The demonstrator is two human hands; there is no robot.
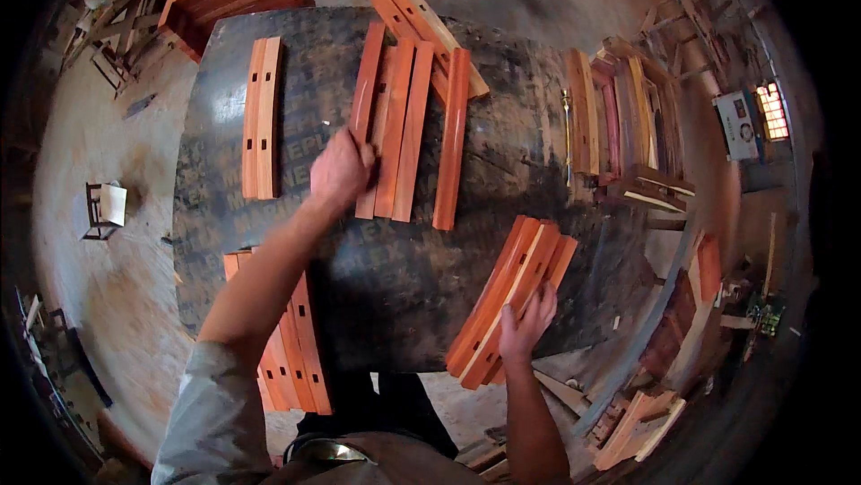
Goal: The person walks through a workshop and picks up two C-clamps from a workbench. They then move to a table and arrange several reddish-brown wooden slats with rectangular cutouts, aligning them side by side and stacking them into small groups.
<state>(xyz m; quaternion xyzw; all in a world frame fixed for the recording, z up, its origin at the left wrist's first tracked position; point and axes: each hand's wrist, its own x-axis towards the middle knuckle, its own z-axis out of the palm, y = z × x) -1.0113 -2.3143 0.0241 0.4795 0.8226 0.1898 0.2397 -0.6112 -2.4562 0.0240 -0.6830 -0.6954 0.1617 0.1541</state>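
Note:
My left hand (343, 167) is closed round the near end of a reddish wooden strip (366, 82), the leftmost of a row near the middle of the dark table. Side by side with it lie several more wooden strips (405, 131), one with a small slot showing. A separate strip (453, 140) lies just to their right. At the near right, my right hand (529, 319) grips the edge of a bundle of strips (502, 306), thumb on top and fingers along the outer side. That bundle lies slanted at the table's front edge; the undersides of my fingers are hidden.
Two slotted pieces (262, 117) lie at the table's left, and more slotted pieces (294, 350) stick out past its near left edge. Crossed pieces (435, 32) lie at the far side. Wooden frames (619, 117) stand right of the dark table (395, 306).

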